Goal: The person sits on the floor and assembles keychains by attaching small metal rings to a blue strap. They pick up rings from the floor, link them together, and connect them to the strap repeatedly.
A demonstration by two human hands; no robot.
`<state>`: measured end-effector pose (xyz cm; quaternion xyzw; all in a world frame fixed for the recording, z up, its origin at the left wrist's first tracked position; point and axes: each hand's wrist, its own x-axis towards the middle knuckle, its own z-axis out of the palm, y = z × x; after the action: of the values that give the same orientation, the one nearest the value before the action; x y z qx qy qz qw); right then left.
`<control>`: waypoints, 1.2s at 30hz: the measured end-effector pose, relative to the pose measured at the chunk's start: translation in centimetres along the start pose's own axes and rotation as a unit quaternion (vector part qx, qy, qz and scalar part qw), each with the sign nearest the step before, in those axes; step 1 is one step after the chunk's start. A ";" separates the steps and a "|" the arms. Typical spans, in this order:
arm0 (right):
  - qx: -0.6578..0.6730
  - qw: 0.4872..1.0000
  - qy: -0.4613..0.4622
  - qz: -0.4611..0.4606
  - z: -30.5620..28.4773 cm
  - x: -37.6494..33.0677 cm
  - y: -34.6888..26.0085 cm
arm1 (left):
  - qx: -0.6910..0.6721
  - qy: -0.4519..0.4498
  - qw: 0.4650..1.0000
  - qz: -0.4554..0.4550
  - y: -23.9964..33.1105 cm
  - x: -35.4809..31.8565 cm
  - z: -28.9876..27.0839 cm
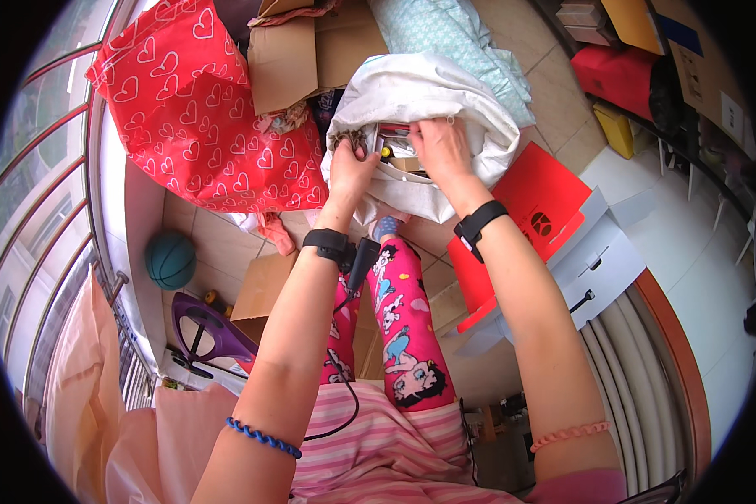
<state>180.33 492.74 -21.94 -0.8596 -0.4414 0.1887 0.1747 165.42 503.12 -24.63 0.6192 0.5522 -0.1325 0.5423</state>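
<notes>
A white cloth bag [412,77] stands wide open on the floor before me, its rim rolled outward. Inside it lie a small brown carton [406,165], flat reddish and grey pieces, and a little yellow round thing [386,152]. My left hand [354,174] is at the bag's left inner edge, fingers curled beside a brownish tufted bundle; what they grip is hidden. My right hand [442,149] reaches in from the right, its fingers bent down over the flat pieces. Its fingertips are partly hidden, and what they hold cannot be made out.
A red heart-print bag [202,126] and an open cardboard box [284,67] stand left of the white bag; pale blue fabric [470,50] lies behind. An opened red-and-white box [538,210] is at right. A teal ball [170,259] and purple plastic item [206,323] lie left.
</notes>
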 end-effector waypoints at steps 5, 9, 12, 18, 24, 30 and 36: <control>0.024 0.991 -0.130 0.024 0.4 -2.8 -1.8 | -0.055 -0.012 0.998 -0.013 -1.1 -1.2 0.2; 0.012 0.981 -0.176 0.077 0.7 -3.4 -1.1 | -0.047 0.042 0.998 -0.001 -1.8 -2.9 0.6; 0.049 0.962 -0.254 0.084 1.1 -3.3 -0.7 | -0.078 0.041 0.996 0.010 -2.2 -3.1 1.6; 0.071 0.965 -0.252 -0.010 2.9 -2.2 -0.7 | -0.091 0.083 0.992 0.010 -2.7 -3.1 2.2; -0.059 0.952 -0.276 -0.115 4.5 -1.2 -0.6 | -0.100 0.060 0.993 -0.003 -2.6 -2.9 2.7; 0.324 0.877 -0.260 0.240 2.1 -0.7 -0.9 | -0.125 0.050 0.991 0.006 -2.8 -2.1 2.1; 0.465 0.859 -0.072 0.200 -9.2 -1.5 -2.2 | -0.096 0.072 0.993 0.013 -1.6 -1.9 1.9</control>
<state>182.37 491.46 -12.63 -0.7321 -0.1326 0.4643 0.4805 164.28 500.26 -24.74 0.5795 0.5917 -0.0269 0.5598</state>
